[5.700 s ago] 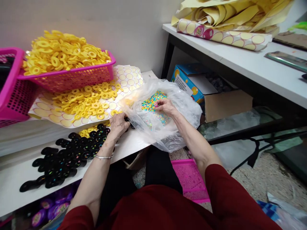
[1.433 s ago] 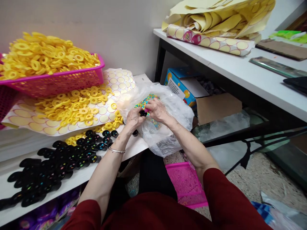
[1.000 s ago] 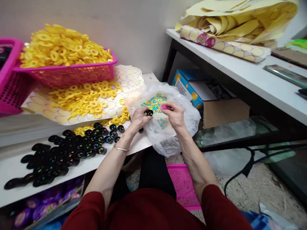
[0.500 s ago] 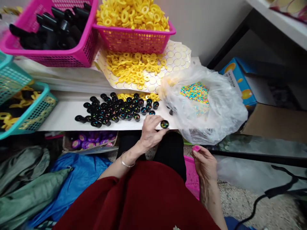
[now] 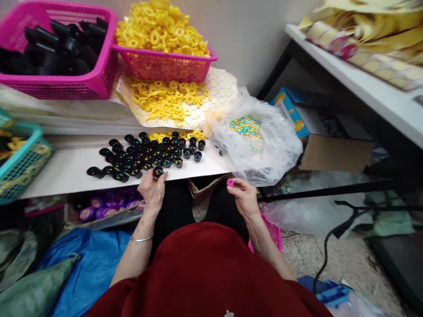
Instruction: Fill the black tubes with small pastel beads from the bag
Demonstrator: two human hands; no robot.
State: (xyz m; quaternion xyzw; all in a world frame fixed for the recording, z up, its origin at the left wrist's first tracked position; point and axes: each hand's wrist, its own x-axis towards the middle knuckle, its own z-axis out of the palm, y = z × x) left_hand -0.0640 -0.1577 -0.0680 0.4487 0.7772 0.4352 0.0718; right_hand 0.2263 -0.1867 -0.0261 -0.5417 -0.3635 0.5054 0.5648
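Note:
My left hand (image 5: pixel 152 190) closes its fingers round a small black tube (image 5: pixel 158 172) with coloured beads in its top, at the table's front edge. Just behind it a cluster of similar black tubes (image 5: pixel 139 154) stands on the white table (image 5: pixel 218 164), many with coloured bits inside. Between the thumb and fingertips of my right hand (image 5: pixel 245 197) is a small pink cap-like piece (image 5: pixel 230 182), held over my lap. Beyond that hand an open clear plastic bag (image 5: pixel 277 149) holds many tiny coloured beads (image 5: pixel 246 127).
Yellow ring pieces (image 5: pixel 172 99) lie on a sheet and fill a pink basket (image 5: pixel 165 64). Another pink basket (image 5: pixel 79 83) holds black tubes. A teal basket (image 5: pixel 33 163) is at the left, a cardboard box (image 5: pixel 333 152) at the right. Purple items (image 5: pixel 99 209) sit below the table.
My left hand has carried its black tube leftward to the front of the cluster. The right hand still pinches the pink piece, now further left and higher. The view has swung right.

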